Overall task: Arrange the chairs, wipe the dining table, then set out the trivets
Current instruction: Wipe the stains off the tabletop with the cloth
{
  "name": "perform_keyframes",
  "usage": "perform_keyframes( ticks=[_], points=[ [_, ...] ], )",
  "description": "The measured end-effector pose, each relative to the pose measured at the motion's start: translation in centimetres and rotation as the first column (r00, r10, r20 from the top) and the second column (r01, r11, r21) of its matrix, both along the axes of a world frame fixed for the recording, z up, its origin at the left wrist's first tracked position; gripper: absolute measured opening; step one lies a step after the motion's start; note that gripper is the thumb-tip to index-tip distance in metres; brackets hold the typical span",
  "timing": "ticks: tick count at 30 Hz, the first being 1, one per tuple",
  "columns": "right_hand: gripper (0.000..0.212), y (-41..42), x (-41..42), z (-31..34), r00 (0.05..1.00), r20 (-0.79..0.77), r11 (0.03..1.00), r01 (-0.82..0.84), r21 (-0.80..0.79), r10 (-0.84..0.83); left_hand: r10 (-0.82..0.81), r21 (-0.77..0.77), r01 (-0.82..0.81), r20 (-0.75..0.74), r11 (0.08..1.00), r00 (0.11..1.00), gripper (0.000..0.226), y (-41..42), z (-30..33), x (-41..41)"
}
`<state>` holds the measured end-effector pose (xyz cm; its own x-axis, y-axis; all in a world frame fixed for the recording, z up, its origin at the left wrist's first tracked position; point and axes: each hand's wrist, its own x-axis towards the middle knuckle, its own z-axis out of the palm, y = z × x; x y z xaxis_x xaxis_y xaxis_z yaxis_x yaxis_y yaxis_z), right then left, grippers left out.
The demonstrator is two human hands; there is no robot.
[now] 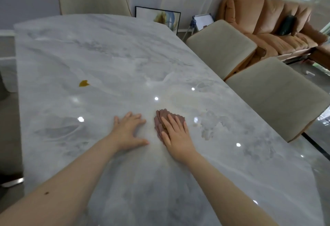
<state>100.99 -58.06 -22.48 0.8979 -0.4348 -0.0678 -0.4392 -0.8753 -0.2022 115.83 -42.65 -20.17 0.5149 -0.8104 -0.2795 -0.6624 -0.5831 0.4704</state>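
1. The step in hand seems to be the wiping. The right hand point(175, 134) lies flat on the brown cloth point(161, 121), its fingers point(171, 120) straight and a little spread, pressing it on the marble surface point(107, 47) near the middle.
2. The left hand point(128, 129) rests just beside the cloth, fingers wide and flat, holding nothing. It is good to keep it there as a support while leaning forward.
3. Keep the palm over the whole cloth, so that it does not fold or slip out.
4. A small yellow spot point(84, 83) lies well apart, on the far left. I would wipe toward it in long overlapping strokes.
5. Pale smears show to the right of the cloth; these need firmer pressure.
6. Two chairs point(221, 47) stand at the right edge. No trivets are in view.
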Motion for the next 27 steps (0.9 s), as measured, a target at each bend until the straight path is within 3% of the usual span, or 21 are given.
perform_keyframes(
  ticks=[2,6,8,12,19,27],
  points=[
    [0.076,-0.2,0.1,0.1,1.0,-0.014,1.0,0.0,-0.013,0.0,0.033,-0.104,-0.026,0.065,0.994,0.997,0.12,2.4,0.1,1.9],
    [0.079,1.5,3.1,0.0,0.991,-0.049,0.991,0.118,-0.065,-0.121,0.216,-0.13,-0.194,0.183,0.972,0.959,0.126,6.4,0.3,6.8],
    [0.079,2.7,5.2,0.0,0.977,-0.065,0.978,0.202,-0.041,-0.205,0.337,-0.116,-0.318,0.216,0.941,0.916,0.127,7.8,0.5,9.5],
    [0.056,5.7,10.5,0.3,0.936,-0.106,0.942,0.333,-0.039,-0.335,0.455,-0.004,-0.467,0.233,0.884,0.86,0.143,10.6,0.9,15.0],
    [0.056,8.9,21.3,0.4,0.945,-0.088,0.948,0.317,0.005,-0.316,0.425,0.12,-0.436,0.106,0.892,0.899,0.158,12.1,0.3,20.6],
    [0.054,10.8,31.5,0.3,0.987,-0.021,0.986,0.159,0.04,-0.159,0.439,0.078,-0.446,0.084,0.892,0.894,0.162,12.2,-0.6,20.9]
  ],
)
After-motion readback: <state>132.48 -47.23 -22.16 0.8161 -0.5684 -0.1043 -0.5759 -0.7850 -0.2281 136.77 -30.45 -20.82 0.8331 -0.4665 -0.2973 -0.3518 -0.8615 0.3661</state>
